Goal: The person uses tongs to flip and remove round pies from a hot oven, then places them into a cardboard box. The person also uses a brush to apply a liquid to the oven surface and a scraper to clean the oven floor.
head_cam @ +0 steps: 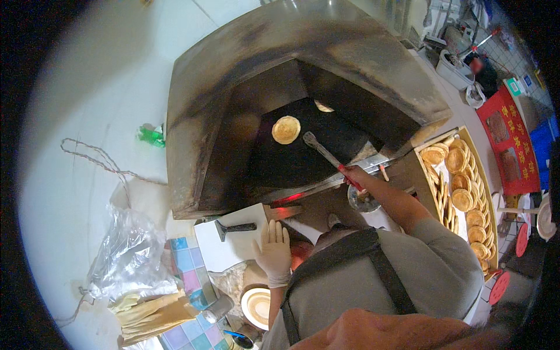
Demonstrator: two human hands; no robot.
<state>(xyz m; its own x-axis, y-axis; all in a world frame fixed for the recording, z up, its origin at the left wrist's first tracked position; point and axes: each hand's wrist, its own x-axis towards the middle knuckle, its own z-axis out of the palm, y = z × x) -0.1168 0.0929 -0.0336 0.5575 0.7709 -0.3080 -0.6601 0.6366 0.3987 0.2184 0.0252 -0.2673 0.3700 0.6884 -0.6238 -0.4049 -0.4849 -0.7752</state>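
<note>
My right hand (356, 176) grips the red handle of metal tongs (323, 151), which reach over a dark baking surface (280, 166) inside a soot-stained metal oven (214, 78). Left of the tongs' tip, apart from it, lies a round golden flatbread (286, 130). Further back, only a sliver of a second flatbread (323, 106) shows. My left hand (274, 249), in a pale glove, holds nothing and has its fingers apart. It is beside a white board (238, 247) that bears a black-handled scraper (234, 228).
At right, a long box (460, 223) holds many flatbreads in rows. A metal bowl (363, 201) sits below my right hand. Near my left arm are a round pale dish (257, 308), a metal canister (218, 309), and plastic bags (131, 253). A red sign (509, 140) bears writing.
</note>
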